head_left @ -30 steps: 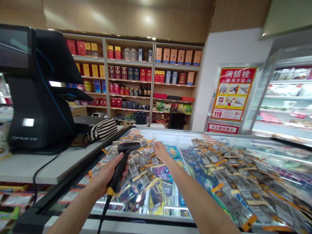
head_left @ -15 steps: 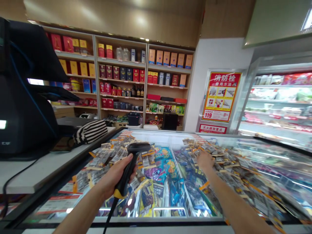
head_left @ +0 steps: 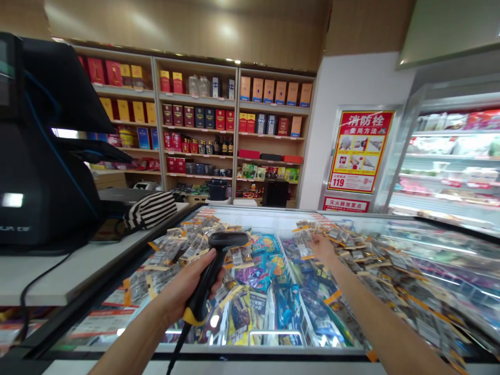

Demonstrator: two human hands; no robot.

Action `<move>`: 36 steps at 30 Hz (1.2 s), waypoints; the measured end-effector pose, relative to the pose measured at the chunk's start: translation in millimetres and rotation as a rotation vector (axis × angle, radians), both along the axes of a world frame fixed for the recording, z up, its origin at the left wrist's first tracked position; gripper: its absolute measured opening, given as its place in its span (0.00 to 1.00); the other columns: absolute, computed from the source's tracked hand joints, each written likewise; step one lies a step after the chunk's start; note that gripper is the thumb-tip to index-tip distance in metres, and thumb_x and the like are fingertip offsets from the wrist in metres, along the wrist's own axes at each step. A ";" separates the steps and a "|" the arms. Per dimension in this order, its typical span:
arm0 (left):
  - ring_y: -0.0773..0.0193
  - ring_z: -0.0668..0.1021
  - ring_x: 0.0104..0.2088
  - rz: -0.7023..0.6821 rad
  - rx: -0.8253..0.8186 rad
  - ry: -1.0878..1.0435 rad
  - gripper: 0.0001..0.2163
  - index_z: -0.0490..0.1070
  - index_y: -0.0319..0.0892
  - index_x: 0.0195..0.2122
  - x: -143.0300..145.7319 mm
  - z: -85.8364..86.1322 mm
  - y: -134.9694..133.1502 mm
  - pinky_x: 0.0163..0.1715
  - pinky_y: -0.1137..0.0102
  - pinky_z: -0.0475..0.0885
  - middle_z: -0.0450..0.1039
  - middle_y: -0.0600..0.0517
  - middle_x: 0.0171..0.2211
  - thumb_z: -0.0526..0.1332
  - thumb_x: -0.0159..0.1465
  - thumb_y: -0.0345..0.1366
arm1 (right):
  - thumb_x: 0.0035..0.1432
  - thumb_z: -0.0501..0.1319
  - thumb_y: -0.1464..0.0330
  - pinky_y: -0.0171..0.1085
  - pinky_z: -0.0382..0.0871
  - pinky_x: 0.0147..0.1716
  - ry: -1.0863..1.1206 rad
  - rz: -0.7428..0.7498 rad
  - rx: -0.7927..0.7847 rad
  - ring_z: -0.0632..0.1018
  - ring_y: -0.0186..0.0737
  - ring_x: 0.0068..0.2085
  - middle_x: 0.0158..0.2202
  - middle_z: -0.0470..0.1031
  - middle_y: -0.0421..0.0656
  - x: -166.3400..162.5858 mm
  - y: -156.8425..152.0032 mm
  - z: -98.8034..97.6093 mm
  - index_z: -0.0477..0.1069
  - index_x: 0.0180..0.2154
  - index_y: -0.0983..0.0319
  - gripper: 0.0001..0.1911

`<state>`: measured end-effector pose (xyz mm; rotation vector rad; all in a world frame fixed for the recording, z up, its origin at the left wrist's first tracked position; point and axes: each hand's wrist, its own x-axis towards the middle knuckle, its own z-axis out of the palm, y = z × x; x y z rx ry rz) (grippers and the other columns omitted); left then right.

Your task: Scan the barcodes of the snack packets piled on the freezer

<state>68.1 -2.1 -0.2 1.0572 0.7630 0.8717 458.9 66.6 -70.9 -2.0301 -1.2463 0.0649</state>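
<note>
Black scanner (head_left: 209, 279) inside curled left fingers (head_left: 204, 260); packet (head_left: 303, 244) seemingly pinched at tips of right fingers (head_left: 317, 241).

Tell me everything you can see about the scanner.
The scanner is black, apparently plastic, with a yellow band near its lower end. Its wide head sits uppermost on a slanted handle, which the left hand grips, partly covering it. A dark cord runs down from the lower end. Small packets show behind the head; no contact with them is evident.
</note>
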 end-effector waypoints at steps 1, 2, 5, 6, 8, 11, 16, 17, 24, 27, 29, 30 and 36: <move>0.74 0.65 0.15 -0.007 -0.014 -0.005 0.15 0.66 0.38 0.24 0.3 -0.2 -1.4 0.14 0.78 0.61 0.65 0.54 0.19 0.54 0.54 0.46 | 0.41 0.56 0.68 0.36 0.63 0.30 0.088 0.016 0.087 0.73 0.41 0.30 0.25 0.73 0.43 -7.4 3.5 -0.2 0.68 0.29 0.63 0.09; 0.74 0.65 0.15 -0.021 -0.025 -0.018 0.15 0.65 0.38 0.24 0.8 -0.4 -2.6 0.13 0.78 0.61 0.65 0.54 0.18 0.53 0.54 0.46 | 0.40 0.55 0.68 0.35 0.63 0.30 0.185 0.032 0.171 0.73 0.40 0.29 0.24 0.72 0.42 -15.9 6.3 -0.6 0.67 0.29 0.63 0.10; 0.74 0.64 0.15 -0.074 -0.046 -0.063 0.15 0.65 0.38 0.24 3.8 -0.4 -5.0 0.13 0.78 0.59 0.64 0.55 0.18 0.53 0.54 0.47 | 0.39 0.55 0.68 0.35 0.63 0.29 0.409 0.119 0.318 0.73 0.39 0.29 0.25 0.72 0.42 -44.3 10.1 -1.9 0.64 0.29 0.63 0.10; 0.74 0.64 0.15 -0.084 -0.050 -0.075 0.15 0.65 0.38 0.24 5.0 0.0 -5.4 0.13 0.78 0.59 0.64 0.55 0.18 0.52 0.54 0.47 | 0.39 0.55 0.68 0.35 0.63 0.28 0.448 0.143 0.330 0.73 0.39 0.29 0.26 0.72 0.42 -53.3 10.3 -2.3 0.63 0.29 0.63 0.10; 0.74 0.65 0.15 -0.103 -0.057 -0.092 0.15 0.65 0.38 0.25 7.4 1.1 -5.7 0.13 0.77 0.59 0.64 0.55 0.18 0.52 0.54 0.47 | 0.38 0.55 0.68 0.35 0.63 0.29 0.490 0.186 0.332 0.73 0.39 0.29 0.25 0.72 0.42 -69.0 10.3 -3.0 0.62 0.28 0.62 0.09; 0.74 0.65 0.15 -0.141 -0.061 -0.112 0.14 0.65 0.39 0.28 10.9 2.9 -6.1 0.14 0.78 0.58 0.64 0.55 0.19 0.52 0.55 0.46 | 0.37 0.56 0.68 0.36 0.64 0.30 0.564 0.256 0.345 0.73 0.39 0.29 0.24 0.72 0.41 -85.0 10.8 -3.4 0.62 0.27 0.62 0.09; 0.73 0.65 0.15 -0.184 -0.044 -0.116 0.15 0.65 0.38 0.34 17.2 5.8 -10.5 0.13 0.77 0.58 0.64 0.55 0.19 0.52 0.56 0.45 | 0.36 0.57 0.67 0.36 0.64 0.29 0.649 0.332 0.388 0.73 0.39 0.29 0.26 0.73 0.42 -95.5 13.5 -2.9 0.63 0.27 0.62 0.11; 0.73 0.65 0.15 -0.184 -0.044 -0.106 0.15 0.65 0.37 0.34 18.3 6.3 -11.8 0.13 0.78 0.58 0.64 0.55 0.19 0.52 0.56 0.45 | 0.36 0.57 0.67 0.36 0.64 0.29 0.650 0.331 0.388 0.73 0.39 0.29 0.25 0.73 0.42 -96.1 14.3 -3.2 0.63 0.27 0.62 0.11; 0.74 0.65 0.15 -0.164 -0.021 -0.108 0.15 0.65 0.38 0.33 16.9 9.2 -14.5 0.13 0.78 0.58 0.64 0.55 0.19 0.52 0.55 0.45 | 0.36 0.57 0.67 0.36 0.64 0.27 0.613 0.296 0.432 0.73 0.40 0.27 0.24 0.73 0.41 -92.3 24.0 -13.8 0.65 0.27 0.63 0.11; 0.74 0.64 0.15 -0.079 0.000 -0.095 0.14 0.65 0.38 0.31 7.6 11.4 -11.1 0.12 0.78 0.59 0.64 0.55 0.18 0.53 0.55 0.45 | 0.36 0.57 0.67 0.35 0.64 0.24 0.605 0.279 0.392 0.73 0.39 0.25 0.22 0.72 0.41 -91.6 26.9 -16.8 0.65 0.27 0.63 0.11; 0.74 0.64 0.14 0.000 0.013 -0.080 0.14 0.65 0.38 0.30 -2.5 12.2 -7.4 0.12 0.78 0.59 0.65 0.55 0.18 0.53 0.54 0.45 | 0.37 0.57 0.67 0.35 0.63 0.23 0.626 0.278 0.351 0.72 0.38 0.23 0.20 0.72 0.40 -95.6 29.0 -15.7 0.65 0.29 0.62 0.12; 0.74 0.64 0.14 0.035 0.015 -0.075 0.13 0.65 0.38 0.30 -8.6 12.1 -5.2 0.12 0.78 0.60 0.65 0.55 0.18 0.54 0.54 0.45 | 0.37 0.57 0.67 0.35 0.64 0.22 0.644 0.279 0.331 0.72 0.38 0.22 0.20 0.72 0.39 -99.5 30.5 -14.3 0.65 0.30 0.62 0.13; 0.74 0.65 0.15 0.200 -0.019 -0.020 0.12 0.64 0.38 0.26 -46.4 5.2 6.6 0.13 0.78 0.62 0.64 0.55 0.17 0.54 0.55 0.44 | 0.41 0.56 0.69 0.35 0.65 0.22 0.665 0.285 0.281 0.72 0.36 0.22 0.21 0.71 0.39 -147.1 51.1 2.8 0.63 0.43 0.66 0.23</move>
